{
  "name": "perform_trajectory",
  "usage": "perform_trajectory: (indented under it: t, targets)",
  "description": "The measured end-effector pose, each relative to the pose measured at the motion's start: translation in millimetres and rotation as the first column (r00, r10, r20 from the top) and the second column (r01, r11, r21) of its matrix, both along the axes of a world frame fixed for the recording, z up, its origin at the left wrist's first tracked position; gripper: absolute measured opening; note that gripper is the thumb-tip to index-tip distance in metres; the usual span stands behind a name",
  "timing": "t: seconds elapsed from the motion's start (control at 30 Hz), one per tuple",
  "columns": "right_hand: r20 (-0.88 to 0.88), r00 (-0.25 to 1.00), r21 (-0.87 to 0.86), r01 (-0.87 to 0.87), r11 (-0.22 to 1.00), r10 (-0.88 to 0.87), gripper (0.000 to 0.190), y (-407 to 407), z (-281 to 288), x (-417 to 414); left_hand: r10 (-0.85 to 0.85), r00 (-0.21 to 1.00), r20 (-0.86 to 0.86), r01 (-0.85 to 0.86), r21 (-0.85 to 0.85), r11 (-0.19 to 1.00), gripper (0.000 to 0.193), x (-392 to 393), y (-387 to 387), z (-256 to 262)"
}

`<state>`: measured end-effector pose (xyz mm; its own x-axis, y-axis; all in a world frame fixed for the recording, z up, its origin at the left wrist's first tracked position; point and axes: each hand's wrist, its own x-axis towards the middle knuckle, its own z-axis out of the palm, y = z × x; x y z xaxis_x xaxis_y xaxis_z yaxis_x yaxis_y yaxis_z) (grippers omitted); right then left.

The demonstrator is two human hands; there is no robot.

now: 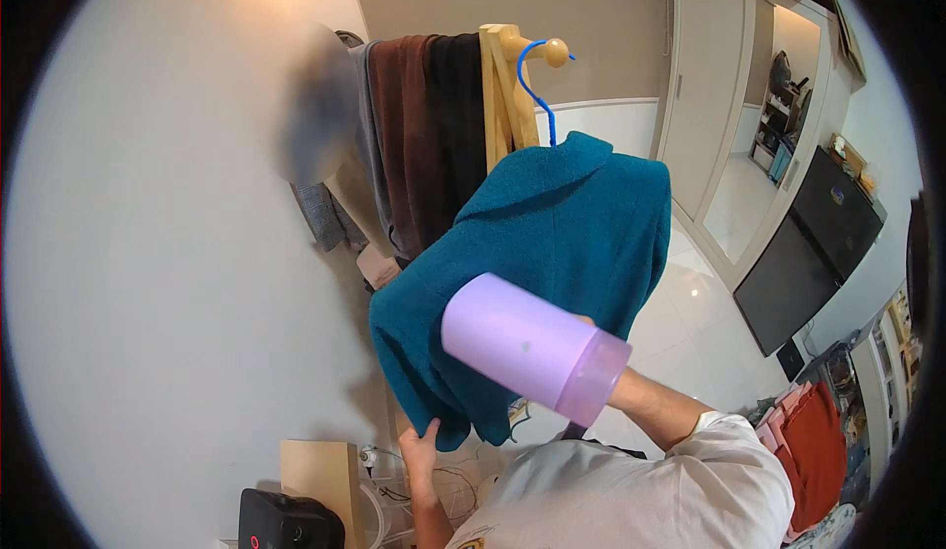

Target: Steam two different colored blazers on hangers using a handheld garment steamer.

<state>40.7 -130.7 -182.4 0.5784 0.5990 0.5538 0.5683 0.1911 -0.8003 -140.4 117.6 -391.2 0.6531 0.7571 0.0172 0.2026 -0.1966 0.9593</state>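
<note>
A teal wool coat [554,224] hangs from a blue hanger [550,116], whose hook rests on a wooden rack's round-ended peg [556,52]. Low on the left, my left hand [420,449] pinches the end of one sleeve between thumb and fingers. A lavender cylindrical appliance with a translucent purple end, apparently a handheld garment steamer [517,338], is held in front of the coat. My right hand [584,320] is on its far side, mostly hidden by it. Whether the steamer touches the fabric cannot be told.
Black, brown and grey garments [403,120] hang on the rack beside the wall. A black device [288,521] stands at the lower left, near a plug and cables [368,456]. Red and pink cloths [813,453] lie at the right. Beyond are a black fridge [805,253] and a mirrored wardrobe [702,91].
</note>
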Motion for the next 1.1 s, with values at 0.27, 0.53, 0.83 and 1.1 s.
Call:
perform_trajectory:
  t: [0.27, 0.53, 0.83, 1.1]
  targets:
    - [0.030, 0.894, -0.007, 0.447, 0.894, -0.447, 0.018, -89.3, -84.6, 63.4, 0.010, 0.992, -0.123, -0.021, -0.086, 0.996, 0.025, -4.3, 3.8, 9.7]
    - [-0.353, 0.761, -0.121, 0.539, 0.833, -0.544, 0.016, -95.6, -18.3, 21.5, -0.320, 0.866, 0.385, -0.248, 0.885, 0.394, 0.064, 47.0, -75.0, 264.4]
    - [-0.329, 0.733, 0.008, 0.633, 0.774, -0.596, 0.018, -116.6, -38.6, 34.0, -0.216, 0.976, -0.037, 0.087, 0.970, 0.228, 0.086, 123.2, -109.3, 263.7]
    - [-0.436, 0.701, -0.043, 0.611, 0.791, -0.565, 0.021, -168.2, -51.3, 66.3, -0.368, 0.925, -0.093, 0.227, 0.913, 0.339, 0.085, 143.4, -170.3, 207.5]
